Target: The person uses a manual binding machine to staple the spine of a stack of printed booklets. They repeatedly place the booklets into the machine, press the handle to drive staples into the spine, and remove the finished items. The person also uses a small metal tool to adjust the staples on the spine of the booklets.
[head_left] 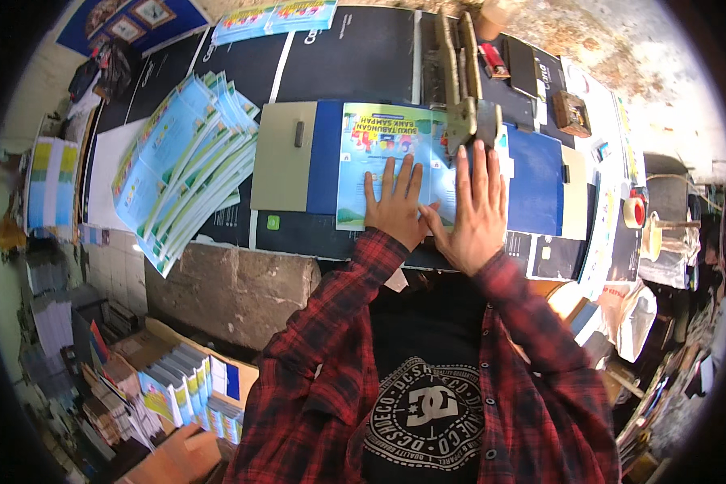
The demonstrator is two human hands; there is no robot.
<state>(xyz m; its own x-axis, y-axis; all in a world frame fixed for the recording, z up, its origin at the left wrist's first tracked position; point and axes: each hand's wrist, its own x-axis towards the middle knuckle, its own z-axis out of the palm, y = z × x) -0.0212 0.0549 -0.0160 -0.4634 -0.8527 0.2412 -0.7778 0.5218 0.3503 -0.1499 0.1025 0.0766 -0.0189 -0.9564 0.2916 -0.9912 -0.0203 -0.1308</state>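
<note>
Item: wide sheet of light-blue printed paper. Lies directly below the stapler-like metal device with long pale arms and a dark head, on its near side and extending to its left. Surface smooth, lying flat. Left part carries a yellow area along the far edge, bold lettering turned upside down to the person, small many-coloured cartoon figures under it, and a green band along the near edge. Right part largely covered; whether it is one leaf or several cannot be told.

Left grip: bare hand, palm down on the sheet, fingers straight and spread wide; near side of the device, to its left. Grasps nothing.

Right grip: bare hand, laid flat, fingers extended and close together, fingertips just beside the device's head; contact there cannot be told. Holds nothing. The thumbs meet.

Support: blue flat board, under the sheet, showing on both sides of the device; beige rectangular panel attached at its left end, well left of the device.

Also: fanned pile of light-blue printed sheets, far left of the device; small brown box, right of it; black-topped bench, beneath it all.
</note>
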